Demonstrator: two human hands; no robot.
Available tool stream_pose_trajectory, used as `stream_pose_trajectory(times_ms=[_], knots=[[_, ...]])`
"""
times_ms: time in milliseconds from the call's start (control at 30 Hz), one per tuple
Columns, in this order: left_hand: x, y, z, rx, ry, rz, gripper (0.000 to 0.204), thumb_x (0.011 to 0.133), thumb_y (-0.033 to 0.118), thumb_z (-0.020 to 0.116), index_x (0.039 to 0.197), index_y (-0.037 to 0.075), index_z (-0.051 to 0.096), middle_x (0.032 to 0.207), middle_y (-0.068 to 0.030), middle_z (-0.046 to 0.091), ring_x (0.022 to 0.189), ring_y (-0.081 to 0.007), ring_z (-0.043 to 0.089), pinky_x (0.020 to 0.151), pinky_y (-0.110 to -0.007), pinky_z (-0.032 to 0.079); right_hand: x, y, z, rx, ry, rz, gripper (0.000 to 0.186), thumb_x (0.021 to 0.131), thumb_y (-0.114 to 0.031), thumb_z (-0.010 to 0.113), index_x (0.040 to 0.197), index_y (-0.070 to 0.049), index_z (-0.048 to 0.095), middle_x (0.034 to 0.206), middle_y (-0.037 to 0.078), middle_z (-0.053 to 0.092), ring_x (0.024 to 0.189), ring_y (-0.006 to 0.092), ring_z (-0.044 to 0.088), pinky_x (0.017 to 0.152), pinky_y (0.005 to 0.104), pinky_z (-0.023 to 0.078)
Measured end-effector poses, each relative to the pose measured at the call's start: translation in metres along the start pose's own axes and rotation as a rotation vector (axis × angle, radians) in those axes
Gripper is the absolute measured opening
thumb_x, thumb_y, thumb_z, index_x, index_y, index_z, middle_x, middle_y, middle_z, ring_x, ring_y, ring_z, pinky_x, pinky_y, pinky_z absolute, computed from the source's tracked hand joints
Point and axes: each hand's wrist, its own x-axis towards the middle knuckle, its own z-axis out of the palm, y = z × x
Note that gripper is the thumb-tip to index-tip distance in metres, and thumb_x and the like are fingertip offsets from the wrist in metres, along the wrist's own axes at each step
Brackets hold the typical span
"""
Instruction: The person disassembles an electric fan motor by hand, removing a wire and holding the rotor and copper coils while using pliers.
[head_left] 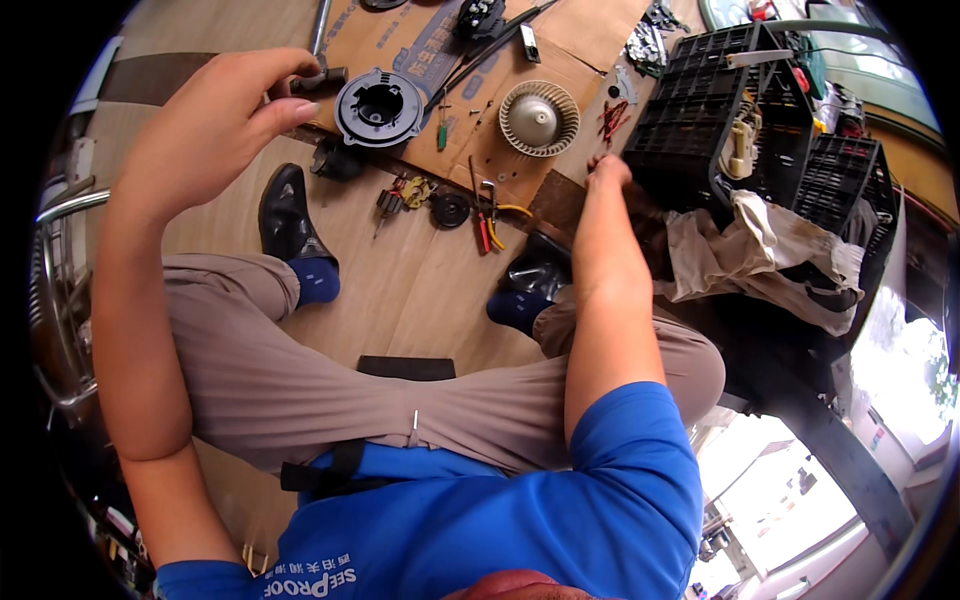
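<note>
My left hand (225,125) is raised at the upper left, its fingers loosely bent and thumb apart, beside a dark cylindrical tool head (330,80). Right of it lie a round grey housing with a black centre (355,108) and a finned blower wheel (540,122). My right hand (608,170) reaches to the cardboard's right edge, fingers curled, what they hold unclear, just below some thin red pieces (613,125). Below the cardboard (470,60) are a motor armature (390,202), a black disc (450,209), a screwdriver (478,225) and yellow-handled pliers (515,210).
Black plastic crates (670,120) with a pale cloth (750,255) stand at the right. A chrome tubular frame (70,205) is at the far left. My legs and shoes are on the wooden floor (400,290), with a dark flat pad (405,367) between them.
</note>
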Motion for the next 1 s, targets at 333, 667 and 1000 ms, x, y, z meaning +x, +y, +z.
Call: stream_pose_trajectory(times_ms=[333, 667, 1000], knots=[[-0.016, 0.019, -0.002, 0.093, 0.069, 0.097, 0.032, 0.088, 0.020, 0.062, 0.110, -0.003, 0.059, 0.099, -0.0202, 0.065, 0.089, -0.0353, 0.061, 0.078, -0.040, 0.048, -0.125, -0.005, -0.037, -0.367, -0.105, 0.084, 0.003, 0.081, 0.000, 0.053, 0.080, -0.002, 0.053, 0.065, 0.010, 0.055, 0.048, 0.0199, 0.052, 0.040, 0.0304, 0.038], [-0.006, 0.060, 0.007, 0.063, 0.058, 0.236, 0.035, 0.089, 0.030, 0.062, 0.110, 0.001, 0.062, 0.102, -0.0192, 0.066, 0.098, -0.0354, 0.063, 0.084, -0.043, 0.049, -0.222, -0.033, 0.021, -1.417, -1.035, -0.695, 0.025, 0.084, -0.022, 0.066, 0.096, 0.000, 0.068, 0.086, 0.018, 0.068, 0.076, 0.0301, 0.064, 0.071, 0.0395, 0.051], [0.027, 0.052, -0.004, 0.055, -0.032, 0.286, 0.034, 0.090, 0.030, 0.060, 0.106, 0.000, 0.063, 0.101, -0.0212, 0.066, 0.096, -0.0351, 0.063, 0.083, -0.041, 0.049, -0.413, -0.219, -0.005, -1.611, -1.195, -1.040, 0.028, 0.085, -0.028, 0.062, 0.090, -0.001, 0.065, 0.086, 0.022, 0.065, 0.084, 0.0399, 0.063, 0.076, 0.0459, 0.050]])
